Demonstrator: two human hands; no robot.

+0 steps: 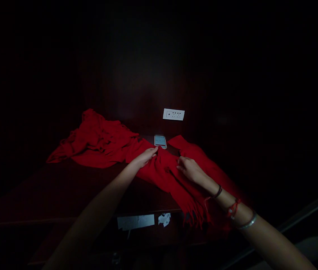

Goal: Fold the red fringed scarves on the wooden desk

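Observation:
A red fringed scarf [161, 168] lies across a dark tabletop, bunched up at the left and flatter toward the right. Its tassels hang over the front edge. My left hand [147, 155] pinches the cloth near the middle, thumb on top. Farther right, my right hand [190, 168] is closed with curled fingers over the scarf, apparently gripping a fold; the fingertips are partly hidden. Bracelets circle my right wrist. Just beyond my left hand lies a phone [160, 141] with a lit screen.
A white socket plate [173, 114] sits on the dark wall behind. The dark table [97, 191] has a front edge, below which pale paper scraps [136, 222] are stuck. A pale rail [310, 210] runs at the lower right. Most surroundings are too dark to make out.

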